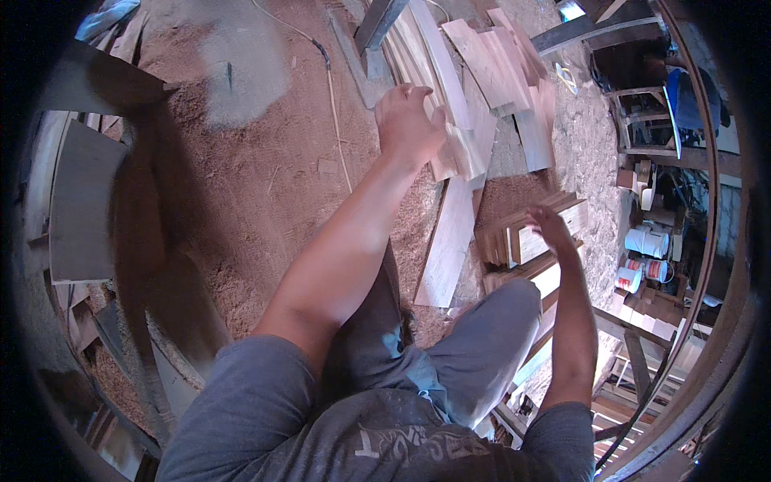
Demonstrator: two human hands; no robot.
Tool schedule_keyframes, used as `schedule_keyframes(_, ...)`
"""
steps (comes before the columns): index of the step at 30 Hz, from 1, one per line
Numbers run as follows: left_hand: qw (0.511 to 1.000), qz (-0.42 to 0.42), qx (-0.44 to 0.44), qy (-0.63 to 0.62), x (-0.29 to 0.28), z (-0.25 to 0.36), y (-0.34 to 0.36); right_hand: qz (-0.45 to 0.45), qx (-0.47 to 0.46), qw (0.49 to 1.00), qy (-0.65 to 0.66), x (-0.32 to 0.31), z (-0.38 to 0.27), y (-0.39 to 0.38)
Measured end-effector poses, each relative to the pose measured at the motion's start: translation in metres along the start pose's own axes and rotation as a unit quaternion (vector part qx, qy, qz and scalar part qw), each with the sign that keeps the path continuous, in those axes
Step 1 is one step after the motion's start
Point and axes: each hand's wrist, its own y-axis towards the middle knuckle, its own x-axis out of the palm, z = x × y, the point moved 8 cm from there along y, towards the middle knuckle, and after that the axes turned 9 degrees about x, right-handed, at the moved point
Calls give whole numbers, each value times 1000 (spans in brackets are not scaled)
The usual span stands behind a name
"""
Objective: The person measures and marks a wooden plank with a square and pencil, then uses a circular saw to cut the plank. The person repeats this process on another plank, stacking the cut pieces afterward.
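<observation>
My left hand (pixel 411 127) reaches forward over the left edge of a row of long, pale wooden boards (pixel 462 153). Its fingers are apart and slightly bent, with nothing visible in them; whether it touches the boards I cannot tell. My right hand (pixel 551 230) is beside a neat stack of short wooden planks (pixel 530 229), its fingers loosely spread and no object between them. Contact with that stack is unclear. Between the two hands, a single pale board (pixel 448 245) slants along the ground toward my legs.
More loose planks (pixel 502 68) lie fanned out ahead. A cable (pixel 329 76) crosses the sawdust-covered floor (pixel 265 209) on the left. White buckets (pixel 646 241) stand at the right, behind a timber frame (pixel 707 169). A wide panel (pixel 84 201) leans at the far left.
</observation>
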Motion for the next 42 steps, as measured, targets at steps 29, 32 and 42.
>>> schedule_keyframes(29,996,63,-48,-29,-129,-73,15,-97,217,861,449,235,-100,206)
schedule_keyframes(32,999,50,-10,-8,-122,-59,15,-133,175,797,563,245,-124,190)
schedule_keyframes(42,997,-55,-31,38,-83,-45,19,-16,25,881,472,231,-132,177)
